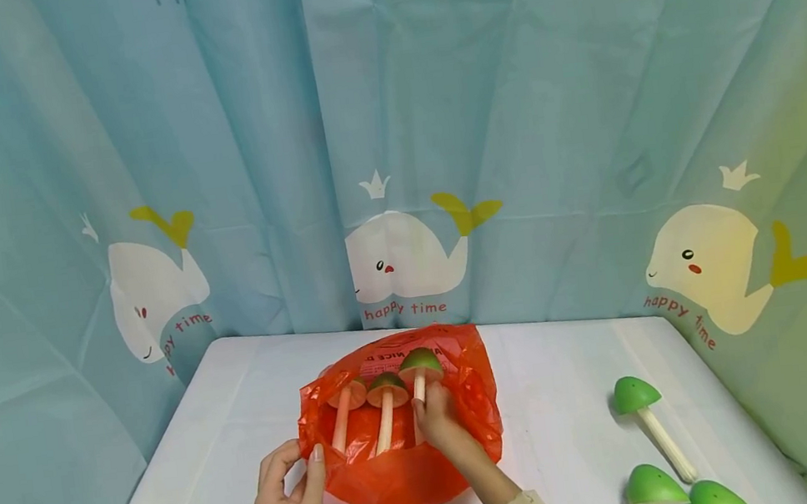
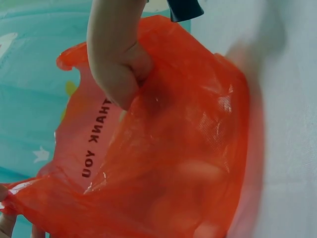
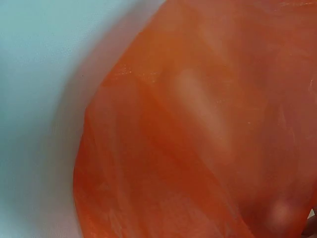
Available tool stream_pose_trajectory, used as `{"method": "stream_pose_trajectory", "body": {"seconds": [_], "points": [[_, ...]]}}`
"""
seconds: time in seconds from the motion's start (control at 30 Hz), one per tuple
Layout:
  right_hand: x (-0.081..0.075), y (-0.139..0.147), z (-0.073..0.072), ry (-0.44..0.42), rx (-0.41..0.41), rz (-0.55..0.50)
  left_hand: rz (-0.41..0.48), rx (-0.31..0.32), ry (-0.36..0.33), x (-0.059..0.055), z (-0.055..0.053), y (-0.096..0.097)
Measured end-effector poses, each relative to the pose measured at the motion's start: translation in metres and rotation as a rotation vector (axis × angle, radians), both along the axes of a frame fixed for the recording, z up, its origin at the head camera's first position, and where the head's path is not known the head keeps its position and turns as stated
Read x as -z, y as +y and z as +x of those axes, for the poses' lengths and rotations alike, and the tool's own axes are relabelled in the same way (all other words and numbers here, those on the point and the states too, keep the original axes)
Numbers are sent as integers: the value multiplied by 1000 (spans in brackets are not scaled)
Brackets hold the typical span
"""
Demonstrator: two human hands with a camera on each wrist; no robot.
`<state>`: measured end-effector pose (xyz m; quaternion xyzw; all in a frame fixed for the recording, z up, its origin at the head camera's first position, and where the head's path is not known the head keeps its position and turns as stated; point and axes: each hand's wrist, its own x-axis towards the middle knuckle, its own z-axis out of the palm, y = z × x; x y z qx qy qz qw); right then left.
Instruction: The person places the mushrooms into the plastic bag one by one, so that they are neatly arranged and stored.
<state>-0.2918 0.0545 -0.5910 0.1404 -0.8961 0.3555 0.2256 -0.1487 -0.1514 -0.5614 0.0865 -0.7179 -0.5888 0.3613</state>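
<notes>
A red plastic bag (image 1: pixel 402 483) lies with its mouth spread open on the white table. Three toy mushrooms with green caps and pale stems are inside: a left one (image 1: pixel 345 410), a middle one (image 1: pixel 387 409) and a right one (image 1: pixel 420 362). My left hand (image 1: pixel 288 501) pinches the bag's left rim between thumb and fingers; part of it shows at the corner of the left wrist view. Reaching into the bag, my right hand (image 1: pixel 436 414) grips the right mushroom's stem. In the right wrist view the bag's film covers most of what lies behind it.
On the table's right side lie more green-capped mushrooms: one farther back (image 1: pixel 636 396), one nearer (image 1: pixel 653 487) and one at the frame's bottom edge (image 1: pixel 715 499). A blue curtain (image 1: pixel 549 142) with whale prints hangs behind the table (image 1: pixel 232 391).
</notes>
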Motion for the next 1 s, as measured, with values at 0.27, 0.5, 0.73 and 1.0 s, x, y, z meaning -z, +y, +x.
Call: {"method": "stream_pose_trajectory", "body": {"seconds": [0.27,0.5,0.73,1.0], "points": [[-87,-2,56,-210,-17,-30,35,32,41,-64,26,17],[-47,5,39,-200,-7,-8,30,18,13,-78,32,23],[97,23,-37,-167,-128,-101,28,20,-17,-85,35,26],[165,26,-68,-163,-94,-48,32,-4,-91,-123,49,38]]}}
